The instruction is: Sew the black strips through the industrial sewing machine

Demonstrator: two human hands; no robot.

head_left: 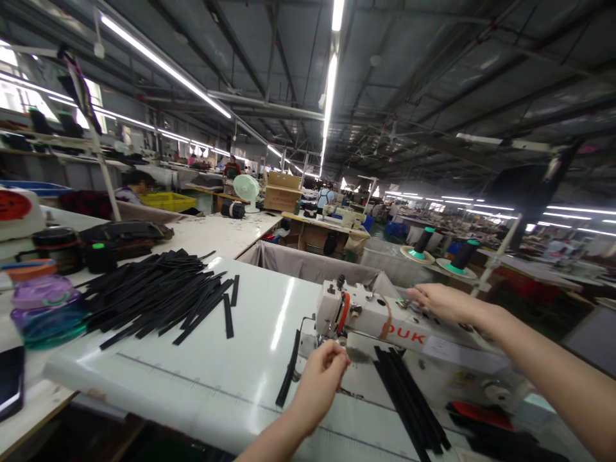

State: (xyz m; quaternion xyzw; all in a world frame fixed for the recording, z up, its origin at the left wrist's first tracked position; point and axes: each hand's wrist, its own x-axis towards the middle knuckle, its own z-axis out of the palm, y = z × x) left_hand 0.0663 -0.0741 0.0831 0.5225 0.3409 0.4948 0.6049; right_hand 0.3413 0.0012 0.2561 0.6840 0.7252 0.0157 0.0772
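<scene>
A white sewing machine (pixel 385 321) with red lettering stands on the white table (pixel 202 359). My left hand (pixel 320 378) is at the needle end of the machine, fingers pinched together on something too small to make out. My right hand (pixel 440 301) lies on top of the machine arm, its fingers stretched out and flat. One black strip (pixel 289 369) lies just left of the left hand. A bundle of black strips (pixel 409 398) lies on the table in front of the machine.
A big pile of black strips (pixel 158 295) covers the table's left part. Coloured plastic lids (pixel 43 308) and a phone (pixel 10 382) sit at the left edge. Two thread spools (pixel 443 253) stand behind the machine. Other workbenches, a fan (pixel 246 189) and people fill the hall beyond.
</scene>
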